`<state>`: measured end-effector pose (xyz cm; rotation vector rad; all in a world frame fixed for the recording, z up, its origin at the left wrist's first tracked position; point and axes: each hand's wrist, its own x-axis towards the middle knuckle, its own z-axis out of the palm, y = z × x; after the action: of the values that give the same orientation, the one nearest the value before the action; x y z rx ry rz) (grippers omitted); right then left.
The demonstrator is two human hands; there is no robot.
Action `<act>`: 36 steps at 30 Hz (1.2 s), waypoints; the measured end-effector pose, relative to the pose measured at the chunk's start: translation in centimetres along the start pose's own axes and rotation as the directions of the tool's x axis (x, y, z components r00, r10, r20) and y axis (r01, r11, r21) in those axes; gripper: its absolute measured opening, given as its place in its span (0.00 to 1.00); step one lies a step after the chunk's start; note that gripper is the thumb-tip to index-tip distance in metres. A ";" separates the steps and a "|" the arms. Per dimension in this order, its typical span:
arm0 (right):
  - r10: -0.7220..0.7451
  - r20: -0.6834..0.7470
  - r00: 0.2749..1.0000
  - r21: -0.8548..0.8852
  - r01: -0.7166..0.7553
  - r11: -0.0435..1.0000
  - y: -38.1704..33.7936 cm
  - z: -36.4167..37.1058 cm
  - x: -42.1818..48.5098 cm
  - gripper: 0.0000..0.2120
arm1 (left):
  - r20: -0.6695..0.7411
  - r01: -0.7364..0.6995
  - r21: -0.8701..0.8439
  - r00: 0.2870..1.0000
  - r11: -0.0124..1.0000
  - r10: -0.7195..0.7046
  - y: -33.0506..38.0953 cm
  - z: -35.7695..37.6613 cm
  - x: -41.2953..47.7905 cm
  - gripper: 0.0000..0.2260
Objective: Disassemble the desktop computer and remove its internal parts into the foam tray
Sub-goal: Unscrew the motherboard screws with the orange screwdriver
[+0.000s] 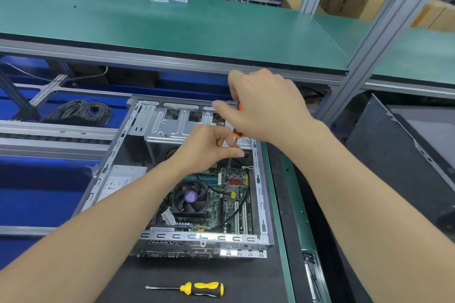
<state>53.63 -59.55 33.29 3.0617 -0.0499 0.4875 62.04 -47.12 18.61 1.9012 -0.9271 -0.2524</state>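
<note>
Right hand (266, 103) — tight fist around orange screwdriver (238, 133)

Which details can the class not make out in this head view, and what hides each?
Head view only:
Handle of the orange screwdriver: mostly covered by the right hand.
Its tip and screw: too small against the motherboard, below the left hand.
Text on the power supply label: too small, blurred.

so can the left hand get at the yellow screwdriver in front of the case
Probably yes: the yellow screwdriver lies uncovered on the black mat. But the left hand pinches the shaft of the orange screwdriver, so it must let go first.
</note>
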 end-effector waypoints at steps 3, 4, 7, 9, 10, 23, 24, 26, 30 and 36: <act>0.131 -0.023 0.991 0.147 -0.127 0.981 0.0 0.7 0.1 0.25 | -0.092 0.033 -0.060 0.995 0.998 -0.038 -0.5 0.9 -0.2 0.19; 0.128 0.000 0.992 0.227 -0.124 0.966 0.0 0.8 0.2 0.24 | -0.113 0.040 -0.079 0.992 0.996 -0.049 -0.6 1.1 -0.2 0.21; 0.106 0.032 0.994 0.387 -0.110 0.915 0.2 1.0 0.0 0.19 | -0.126 0.086 -0.097 0.987 0.992 -0.098 -0.6 1.2 0.0 0.22; 0.136 0.048 0.990 0.507 -0.141 0.851 0.6 1.1 -0.3 0.18 | -0.103 0.106 -0.090 0.988 0.990 -0.115 -0.6 0.7 0.2 0.20; 0.147 0.068 0.987 0.582 -0.159 0.797 0.8 1.3 -0.4 0.18 | -0.077 0.096 -0.093 0.992 0.991 -0.103 -0.8 0.5 0.1 0.16; 0.248 0.035 0.968 0.812 -0.173 0.558 1.2 7.0 -3.1 0.10 | -0.016 0.095 -0.081 0.995 0.992 -0.097 -1.6 1.3 -0.2 0.10; 0.258 0.012 0.966 0.815 -0.159 0.557 1.3 6.9 -3.1 0.10 | 0.012 0.085 -0.082 0.996 0.993 -0.084 -1.7 1.1 -0.4 0.09; 0.278 -0.030 0.960 0.811 -0.139 0.568 1.5 6.5 -3.0 0.10 | 0.080 0.072 -0.058 0.994 0.996 -0.068 -2.1 0.7 -0.7 0.06; 0.324 -0.060 0.944 0.825 -0.135 0.548 2.3 5.0 -2.6 0.10 | 0.157 0.173 -0.031 0.973 0.984 -0.166 -3.5 0.1 -1.5 0.12; 0.333 -0.104 0.937 0.826 -0.105 0.554 2.7 3.6 -2.5 0.11 | 0.226 0.200 0.249 0.940 0.948 -0.257 -5.3 0.7 -2.6 0.09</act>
<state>52.28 -62.38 29.14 3.8712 -0.2910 1.2332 62.51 -44.51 13.34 2.2262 -0.9315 -0.5659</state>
